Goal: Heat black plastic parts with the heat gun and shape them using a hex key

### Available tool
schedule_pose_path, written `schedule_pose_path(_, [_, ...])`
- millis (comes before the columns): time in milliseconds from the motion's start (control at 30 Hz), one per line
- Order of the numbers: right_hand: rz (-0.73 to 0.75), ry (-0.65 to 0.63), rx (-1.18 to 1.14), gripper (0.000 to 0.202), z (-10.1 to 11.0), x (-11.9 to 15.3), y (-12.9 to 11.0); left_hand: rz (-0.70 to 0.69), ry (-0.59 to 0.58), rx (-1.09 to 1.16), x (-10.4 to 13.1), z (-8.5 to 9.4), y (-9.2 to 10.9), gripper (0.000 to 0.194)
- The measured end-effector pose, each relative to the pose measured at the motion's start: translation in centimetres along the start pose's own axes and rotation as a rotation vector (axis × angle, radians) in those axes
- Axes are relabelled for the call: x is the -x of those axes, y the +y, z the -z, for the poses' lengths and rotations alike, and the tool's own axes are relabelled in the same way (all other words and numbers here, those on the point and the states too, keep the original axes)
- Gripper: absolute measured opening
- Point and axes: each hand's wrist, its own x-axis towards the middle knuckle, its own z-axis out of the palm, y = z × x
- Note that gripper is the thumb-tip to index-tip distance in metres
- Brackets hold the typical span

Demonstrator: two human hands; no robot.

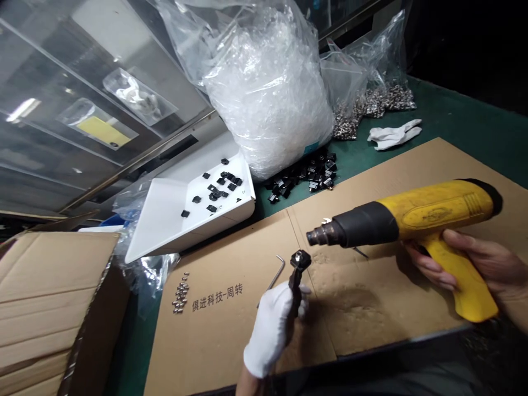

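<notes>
My left hand [272,324], in a white glove, is closed round a dark tool [295,283] that points away from me. At the tool's upper end sits a small black part [300,259] with a shiny metal piece in its middle. My bare right hand [474,264] grips the handle of a yellow heat gun [433,212]. Its metal nozzle [324,235] points left, just above and to the right of the black part, not touching it. A hex key [276,272] lies on the cardboard sheet [231,335] beyond my left hand.
A white tray [165,220] holds several black parts. Behind stand a large clear bag [272,93] and bags of metal pieces [371,104]. More black parts [305,176], a white glove [395,135] and metal pieces [180,294] lie about. A cardboard box [49,286] is at left.
</notes>
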Motion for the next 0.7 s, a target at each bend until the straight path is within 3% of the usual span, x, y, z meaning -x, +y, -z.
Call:
schedule_pose_path(67, [0.000,0.020,-0.075,0.048,0.7,0.3,-0.1,-0.069,0.222,-0.256,0.2,-1.0,0.3,0.034])
schedule_pose_path(133, [0.017,0.021,-0.096,0.050,1.1,0.4,-0.2,-0.156,0.340,-0.396,0.1,-2.1,-0.1,0.030])
schedule_pose_path(367, [0.059,-0.024,-0.102,0.045,1.0,0.4,0.3,-0.319,0.500,-0.500,-1.7,-4.7,-3.0,0.020])
schedule_pose_path(700, [0.017,-0.012,-0.107,0.048,0.8,-0.2,0.4,-0.352,0.632,-0.521,-2.3,-6.3,-3.9,0.024])
